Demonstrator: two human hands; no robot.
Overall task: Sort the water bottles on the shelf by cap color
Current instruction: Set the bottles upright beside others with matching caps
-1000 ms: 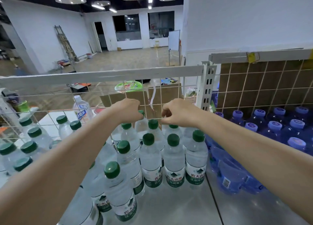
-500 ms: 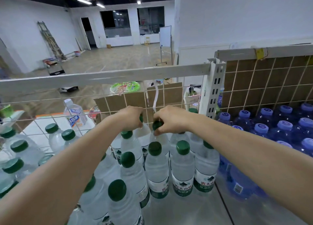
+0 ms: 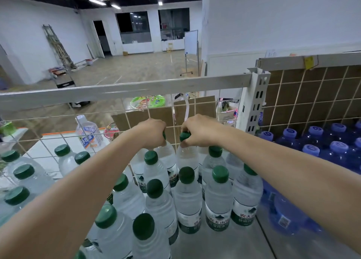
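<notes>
While outstretched, both hands' grip [image 3: 154,133] [image 3: 197,131] on bottle caps [image 3: 184,136].

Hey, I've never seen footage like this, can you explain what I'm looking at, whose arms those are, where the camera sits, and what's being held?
There is no machine here: a person wears a camera on the head, looking down along both arms. The left hand and the right hand each grip the top of a green-capped bottle at the back of a metal shelf, against a wire grid. Many more green-capped bottles stand in front. Right of a white post, blue bottles with purple caps sit in their own section. Beyond is a large room.
</notes>
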